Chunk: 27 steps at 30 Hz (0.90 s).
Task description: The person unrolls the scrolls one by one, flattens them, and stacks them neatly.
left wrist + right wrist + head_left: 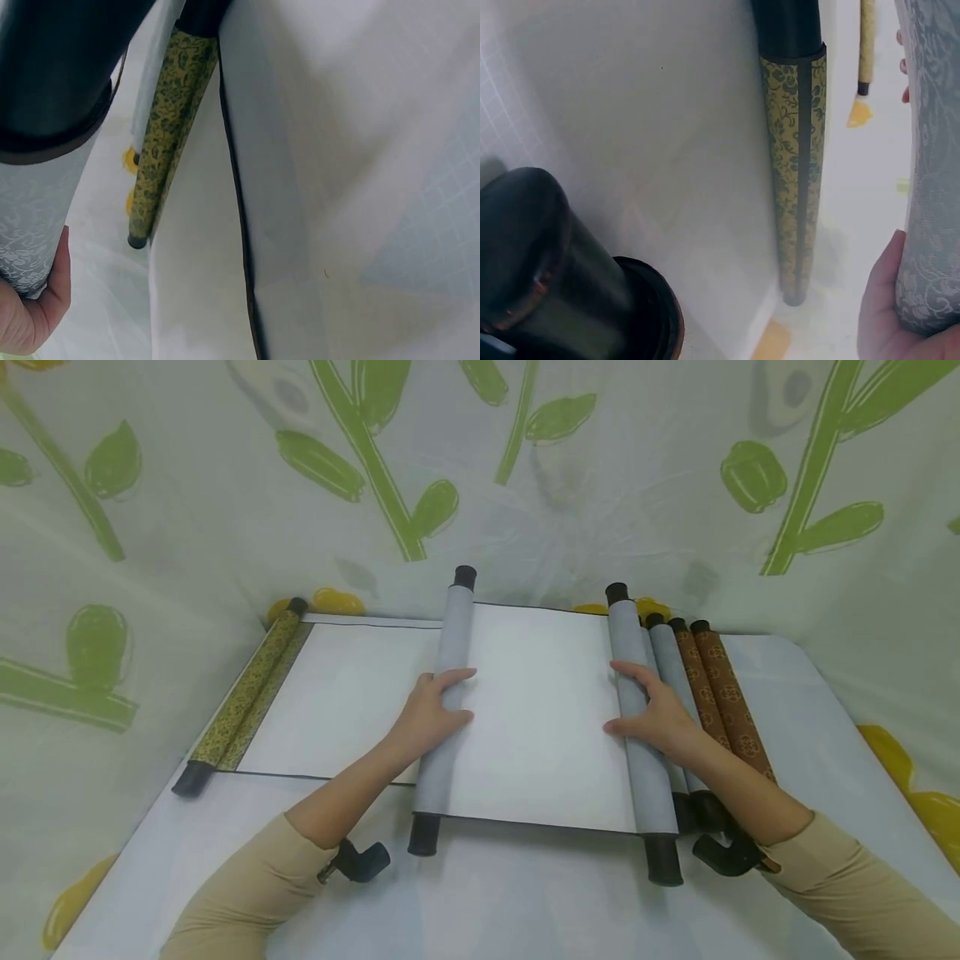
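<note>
A hanging scroll with grey brocade rollers, partly unrolled, shows blank white paper held above the table. My left hand grips its left roller, thumb and index finger reaching over onto the paper side. Its right roller sits in my right hand, gripped the same way. Black knobs cap the roller ends. Beneath lies another open scroll, its yellow-green patterned roller at the left and white paper spread out. In the right wrist view, a matching yellow patterned roller lies under the held scroll.
Rolled scrolls lie side by side at the right, some grey, some brown patterned. The white-covered table meets a hanging sheet with green leaf prints at the back. Black wrist devices hang under both forearms.
</note>
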Motion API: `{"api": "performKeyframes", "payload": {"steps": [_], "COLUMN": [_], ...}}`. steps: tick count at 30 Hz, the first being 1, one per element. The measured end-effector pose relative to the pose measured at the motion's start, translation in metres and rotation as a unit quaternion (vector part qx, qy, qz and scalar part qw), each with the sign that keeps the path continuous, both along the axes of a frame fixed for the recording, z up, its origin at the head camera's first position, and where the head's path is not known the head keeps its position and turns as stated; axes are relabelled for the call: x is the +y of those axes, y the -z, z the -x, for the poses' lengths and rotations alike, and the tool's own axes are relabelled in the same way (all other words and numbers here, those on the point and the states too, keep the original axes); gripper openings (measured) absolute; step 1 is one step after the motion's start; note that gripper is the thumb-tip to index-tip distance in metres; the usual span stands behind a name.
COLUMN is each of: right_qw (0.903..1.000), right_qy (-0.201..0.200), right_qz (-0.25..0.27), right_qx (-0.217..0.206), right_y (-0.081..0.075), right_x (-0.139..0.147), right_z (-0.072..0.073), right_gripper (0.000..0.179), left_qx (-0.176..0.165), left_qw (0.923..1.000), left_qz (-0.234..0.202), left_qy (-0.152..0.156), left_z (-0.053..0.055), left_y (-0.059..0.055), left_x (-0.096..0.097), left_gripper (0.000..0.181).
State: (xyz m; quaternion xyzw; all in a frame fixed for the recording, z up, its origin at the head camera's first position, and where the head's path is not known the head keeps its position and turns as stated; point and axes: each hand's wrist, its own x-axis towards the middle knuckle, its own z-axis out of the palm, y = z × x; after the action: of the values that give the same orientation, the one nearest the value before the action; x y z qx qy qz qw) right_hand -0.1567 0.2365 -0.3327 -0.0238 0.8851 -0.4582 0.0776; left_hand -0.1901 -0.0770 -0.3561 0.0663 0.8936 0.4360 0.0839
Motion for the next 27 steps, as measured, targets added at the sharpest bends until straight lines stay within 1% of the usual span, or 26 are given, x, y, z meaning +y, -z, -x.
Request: {"api": "performKeyframes", "payload": {"steps": [2,6,9,11,14,18,23,27], "right_qw": [1.0000,0.9999,0.9998,0.9996,0.9992,0.9995,0.9998,0.9998], "right_qy": [0.000,0.008,0.011,0.004,0.001,0.000,-0.002,-0.003], "right_qz": [0.002,-0.007,-0.010,-0.012,-0.010,-0.015,-0.020,-0.021], "right_qx": [0.002,0.003,-0.013,-0.026,-0.038,-0.026,-0.008,-0.005], "right_y": [0.001,0.001,0.000,-0.001,-0.003,-0.002,0.000,-0.002], "right_x": [0.000,-0.001,-0.001,0.000,0.001,0.002,0.005,0.004], "right_z": [0.000,0.000,0.000,0.000,-0.001,0.000,0.002,0.003], "right_gripper": [0.088,0.086,0.085,0.084,0.082,0.082,0.094,0.093], "left_qx": [0.000,0.006,0.007,0.004,-0.006,-0.010,-0.001,-0.002], "left_qw": [1.0000,0.9999,0.9999,0.9999,1.0000,0.9999,1.0000,1.0000], "left_qz": [0.004,0.010,0.008,0.007,0.000,-0.008,0.001,0.003], "left_qy": [-0.002,0.004,0.011,0.013,0.008,-0.002,-0.008,-0.008], "left_z": [0.000,-0.001,-0.002,-0.002,-0.002,-0.002,-0.001,0.000], "left_y": [-0.001,-0.002,-0.001,0.000,0.001,0.002,0.002,0.001], "left_x": [-0.001,-0.004,-0.008,-0.011,-0.014,-0.018,-0.025,-0.028], "left_gripper": [0.060,0.061,0.060,0.057,0.052,0.049,0.050,0.053]}}
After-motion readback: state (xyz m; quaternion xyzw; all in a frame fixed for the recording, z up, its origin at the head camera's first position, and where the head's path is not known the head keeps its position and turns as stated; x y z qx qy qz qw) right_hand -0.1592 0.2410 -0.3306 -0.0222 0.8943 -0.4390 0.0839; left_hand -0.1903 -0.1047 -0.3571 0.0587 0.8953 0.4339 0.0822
